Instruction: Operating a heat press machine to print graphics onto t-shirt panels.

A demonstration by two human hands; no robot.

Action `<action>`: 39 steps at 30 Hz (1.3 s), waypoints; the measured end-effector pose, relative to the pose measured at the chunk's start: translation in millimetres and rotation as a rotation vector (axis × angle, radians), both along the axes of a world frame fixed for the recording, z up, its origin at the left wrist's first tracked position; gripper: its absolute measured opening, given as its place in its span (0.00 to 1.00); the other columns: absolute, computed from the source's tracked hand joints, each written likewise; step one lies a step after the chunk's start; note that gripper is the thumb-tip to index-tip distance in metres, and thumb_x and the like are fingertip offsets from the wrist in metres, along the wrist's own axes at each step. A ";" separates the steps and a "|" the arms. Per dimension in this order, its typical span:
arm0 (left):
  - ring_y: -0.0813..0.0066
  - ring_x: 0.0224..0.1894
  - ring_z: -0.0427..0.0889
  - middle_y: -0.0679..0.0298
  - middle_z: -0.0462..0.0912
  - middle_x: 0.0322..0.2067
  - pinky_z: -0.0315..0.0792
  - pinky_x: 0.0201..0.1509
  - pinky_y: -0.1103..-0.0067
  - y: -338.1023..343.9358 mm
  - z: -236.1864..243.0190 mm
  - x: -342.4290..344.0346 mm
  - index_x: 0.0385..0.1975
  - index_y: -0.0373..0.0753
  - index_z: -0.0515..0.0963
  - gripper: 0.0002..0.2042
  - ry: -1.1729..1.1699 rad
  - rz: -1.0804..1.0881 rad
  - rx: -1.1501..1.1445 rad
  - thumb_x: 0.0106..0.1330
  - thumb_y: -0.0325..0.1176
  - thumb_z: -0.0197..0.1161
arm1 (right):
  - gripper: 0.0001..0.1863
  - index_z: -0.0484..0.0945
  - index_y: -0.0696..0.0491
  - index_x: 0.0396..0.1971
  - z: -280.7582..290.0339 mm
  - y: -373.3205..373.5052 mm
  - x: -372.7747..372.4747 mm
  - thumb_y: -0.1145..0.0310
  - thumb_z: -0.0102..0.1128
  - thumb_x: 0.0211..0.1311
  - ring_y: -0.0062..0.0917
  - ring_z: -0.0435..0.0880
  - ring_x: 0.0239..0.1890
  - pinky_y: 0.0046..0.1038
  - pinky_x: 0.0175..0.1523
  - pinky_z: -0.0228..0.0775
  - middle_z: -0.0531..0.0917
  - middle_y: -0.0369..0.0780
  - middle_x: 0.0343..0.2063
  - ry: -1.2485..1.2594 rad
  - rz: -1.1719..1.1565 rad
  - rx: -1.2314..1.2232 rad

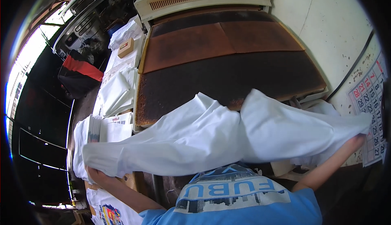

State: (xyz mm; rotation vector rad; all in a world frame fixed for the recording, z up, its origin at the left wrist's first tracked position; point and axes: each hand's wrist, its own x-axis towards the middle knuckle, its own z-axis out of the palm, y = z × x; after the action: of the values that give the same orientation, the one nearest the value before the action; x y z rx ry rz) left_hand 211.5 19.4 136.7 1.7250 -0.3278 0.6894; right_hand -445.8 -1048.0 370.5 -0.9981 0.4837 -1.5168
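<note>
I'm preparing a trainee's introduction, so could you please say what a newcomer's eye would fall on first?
Probably the wide white fabric piece, spread between the left hand and right hand across the foreground. Next, the large dark flat bed beyond, partly covered by rust-brown sheets.

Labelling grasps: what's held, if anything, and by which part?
A white garment, by its two ends: left hand at its left end, right hand at its right; exact grip mostly hidden by cloth.
</note>
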 end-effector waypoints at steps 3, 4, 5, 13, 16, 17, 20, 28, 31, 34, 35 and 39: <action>0.68 0.38 0.79 0.56 0.77 0.37 0.75 0.42 0.74 -145.5 185.5 -57.9 0.44 0.32 0.70 0.15 0.460 -0.387 -0.821 0.64 0.33 0.43 | 0.20 0.66 0.63 0.50 -181.0 13.3 91.9 0.68 0.42 0.60 0.35 0.71 0.52 0.37 0.58 0.61 0.72 0.48 0.48 -0.178 0.011 0.136; 0.69 0.37 0.79 0.57 0.78 0.37 0.75 0.43 0.73 -158.4 191.2 -57.8 0.43 0.33 0.70 0.13 0.512 -0.537 -0.873 0.66 0.34 0.44 | 0.20 0.66 0.63 0.50 -149.9 106.3 203.1 0.68 0.42 0.60 0.35 0.71 0.52 0.37 0.58 0.61 0.72 0.48 0.48 -0.173 0.063 0.121; 0.68 0.37 0.79 0.57 0.77 0.38 0.75 0.43 0.73 -188.2 196.0 -54.9 0.43 0.33 0.70 0.13 0.504 -0.709 -0.847 0.66 0.33 0.42 | 0.20 0.66 0.63 0.50 -130.8 159.7 282.6 0.68 0.42 0.60 0.35 0.71 0.52 0.36 0.58 0.61 0.72 0.48 0.49 -0.159 0.117 0.115; 0.64 0.49 0.72 0.58 0.74 0.41 0.66 0.53 0.68 -416.7 185.5 129.9 0.41 0.30 0.70 0.13 0.438 -1.037 -0.672 0.60 0.31 0.54 | 0.19 0.64 0.63 0.49 -109.8 135.0 507.1 0.68 0.47 0.61 0.32 0.73 0.48 0.29 0.54 0.65 0.73 0.42 0.45 0.194 0.461 0.009; 0.75 0.40 0.72 0.64 0.75 0.38 0.67 0.44 0.79 -396.3 125.8 108.1 0.40 0.37 0.73 0.12 0.492 -0.614 -0.096 0.55 0.27 0.55 | 0.15 0.68 0.57 0.43 -161.0 241.2 547.9 0.65 0.50 0.60 0.27 0.76 0.41 0.25 0.44 0.71 0.74 0.41 0.40 0.515 0.561 -0.088; 0.75 0.38 0.74 0.64 0.76 0.35 0.68 0.43 0.79 -382.7 101.5 96.5 0.37 0.35 0.74 0.12 0.401 -0.552 0.042 0.52 0.24 0.54 | 0.13 0.69 0.56 0.41 -167.6 278.1 547.2 0.66 0.50 0.59 0.24 0.77 0.36 0.23 0.38 0.71 0.75 0.40 0.38 0.599 0.710 -0.090; 0.63 0.41 0.76 0.55 0.76 0.35 0.69 0.45 0.75 -328.0 24.3 71.5 0.37 0.35 0.72 0.15 0.284 -0.213 0.537 0.46 0.21 0.53 | 0.11 0.73 0.55 0.36 -191.0 368.9 533.6 0.65 0.52 0.58 0.17 0.76 0.21 0.17 0.23 0.68 0.79 0.39 0.30 0.767 0.919 -0.057; 0.53 0.45 0.68 0.53 0.70 0.39 0.65 0.47 0.66 -273.7 -59.1 6.8 0.39 0.41 0.73 0.18 0.426 0.132 0.772 0.44 0.31 0.62 | 0.16 0.77 0.57 0.27 -271.0 508.5 557.5 0.57 0.56 0.56 0.09 0.56 0.06 0.15 0.10 0.43 0.70 0.33 0.11 1.176 1.543 0.097; 0.56 0.43 0.69 0.56 0.73 0.35 0.65 0.44 0.66 -273.4 -58.8 9.2 0.32 0.39 0.76 0.11 0.386 0.117 0.681 0.47 0.32 0.63 | 0.15 0.74 0.55 0.21 -281.5 537.5 568.5 0.57 0.60 0.54 0.10 0.55 0.05 0.16 0.10 0.41 0.71 0.34 0.11 1.096 1.571 0.347; 0.59 0.38 0.72 0.57 0.75 0.31 0.65 0.40 0.67 -275.4 -43.0 17.0 0.31 0.37 0.74 0.10 0.431 0.072 0.641 0.51 0.33 0.61 | 0.13 0.74 0.54 0.21 -288.7 549.9 576.7 0.59 0.61 0.53 0.11 0.56 0.05 0.16 0.10 0.43 0.72 0.34 0.12 0.962 1.528 0.547; 0.61 0.34 0.74 0.58 0.75 0.27 0.66 0.37 0.68 -278.0 -34.6 19.4 0.30 0.36 0.74 0.09 0.487 0.031 0.599 0.53 0.33 0.59 | 0.12 0.74 0.54 0.22 -291.4 551.5 577.9 0.60 0.61 0.53 0.11 0.57 0.06 0.17 0.11 0.44 0.73 0.34 0.13 0.892 1.491 0.671; 0.75 0.20 0.65 0.60 0.68 0.17 0.62 0.24 0.78 -263.4 -7.4 39.9 0.27 0.35 0.67 0.09 0.475 -0.140 0.286 0.59 0.34 0.56 | 0.09 0.74 0.52 0.21 -276.6 552.5 581.9 0.63 0.62 0.51 0.11 0.64 0.11 0.15 0.14 0.51 0.74 0.31 0.14 0.770 1.426 0.512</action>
State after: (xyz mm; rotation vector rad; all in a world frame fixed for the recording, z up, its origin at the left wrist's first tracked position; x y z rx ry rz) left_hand 251.4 -244.0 129.3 2.0505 -0.2164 0.1206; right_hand 136.1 -495.5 93.9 -1.0672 0.4572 0.2859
